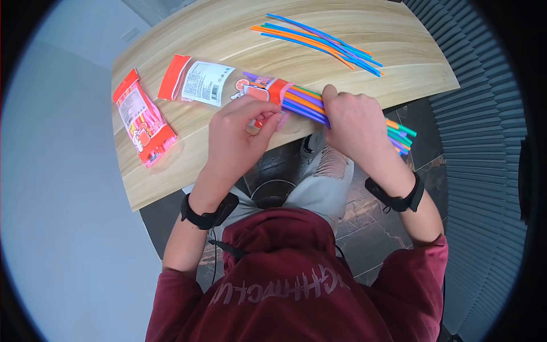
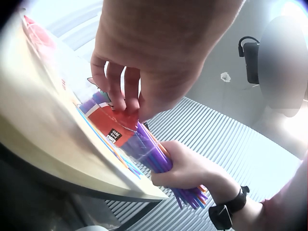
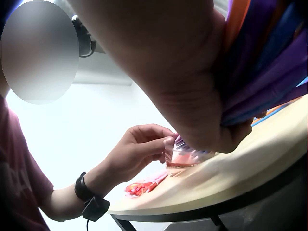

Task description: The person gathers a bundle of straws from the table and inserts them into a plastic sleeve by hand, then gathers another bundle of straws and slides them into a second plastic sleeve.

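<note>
My right hand (image 1: pixel 358 124) grips a thick bundle of drinking straws (image 1: pixel 306 106) in purple, orange, green and blue. Their far ends stick out past the hand, beyond the table edge. The other ends sit inside the mouth of a clear plastic bag (image 1: pixel 228 85) with red bands and a white label. My left hand (image 1: pixel 242 128) pinches the bag's edge near that mouth between thumb and fingers. In the left wrist view, the fingertips press on the red band (image 2: pixel 113 126) and the right hand (image 2: pixel 180 166) wraps round the straws.
A second bag (image 1: pixel 142 117), packed with pink straws, lies at the table's left. Several loose blue, orange and purple straws (image 1: pixel 322 43) lie at the far side. The wooden table (image 1: pixel 399 34) has its near edge under the hands. A ribbed grey wall (image 1: pixel 478 142) stands at right.
</note>
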Tool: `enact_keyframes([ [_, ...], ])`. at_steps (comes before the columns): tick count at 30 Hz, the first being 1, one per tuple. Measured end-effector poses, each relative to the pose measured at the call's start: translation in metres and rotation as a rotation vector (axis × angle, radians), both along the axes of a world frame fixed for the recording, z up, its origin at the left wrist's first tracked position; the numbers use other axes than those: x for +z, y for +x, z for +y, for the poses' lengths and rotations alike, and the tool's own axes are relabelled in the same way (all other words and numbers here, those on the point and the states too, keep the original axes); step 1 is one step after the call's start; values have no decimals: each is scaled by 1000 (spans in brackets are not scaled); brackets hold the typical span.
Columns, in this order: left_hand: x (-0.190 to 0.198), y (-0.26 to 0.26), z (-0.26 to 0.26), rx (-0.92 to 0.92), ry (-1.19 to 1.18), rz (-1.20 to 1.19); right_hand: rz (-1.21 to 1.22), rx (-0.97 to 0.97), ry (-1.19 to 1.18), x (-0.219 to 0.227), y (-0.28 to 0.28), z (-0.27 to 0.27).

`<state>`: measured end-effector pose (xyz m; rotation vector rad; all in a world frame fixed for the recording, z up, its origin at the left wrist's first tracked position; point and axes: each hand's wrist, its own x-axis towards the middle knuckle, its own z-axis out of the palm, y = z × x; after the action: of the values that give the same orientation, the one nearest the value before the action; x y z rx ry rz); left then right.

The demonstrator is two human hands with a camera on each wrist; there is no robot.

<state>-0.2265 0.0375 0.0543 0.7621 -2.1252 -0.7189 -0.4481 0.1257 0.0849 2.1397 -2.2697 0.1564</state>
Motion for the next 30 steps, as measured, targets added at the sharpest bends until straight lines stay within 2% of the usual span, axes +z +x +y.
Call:
enact_keyframes([
  [3,-1,-13,-1,-23,-12,9,59,51,-7,11,-5,-15],
  [5,2,-23,1,-45,32,21,182,212,-63,17,-14,-26],
  [8,1,-36,3,-118,15,12,224,309,-4,29,-27,-41],
  [11,6,-42,0,-114,37,-8,224,404,-45,24,-51,-59],
  [15,4,-44,-6,-121,85,14,215,421,-70,31,-73,-62],
  [17,9,-43,-6,-67,-26,10,191,378,-62,43,-85,-63],
  [20,10,-43,-8,-54,-26,-27,144,306,3,49,-92,-64],
  [24,3,-53,-7,-92,-86,81,80,238,161,48,-76,-67],
  [26,2,-57,-6,-104,-91,97,76,201,156,42,-71,-67],
  [28,1,-58,-7,-96,-72,55,69,170,153,37,-66,-68],
  [30,-2,-57,-11,-91,-52,9,151,226,154,32,-61,-67],
])
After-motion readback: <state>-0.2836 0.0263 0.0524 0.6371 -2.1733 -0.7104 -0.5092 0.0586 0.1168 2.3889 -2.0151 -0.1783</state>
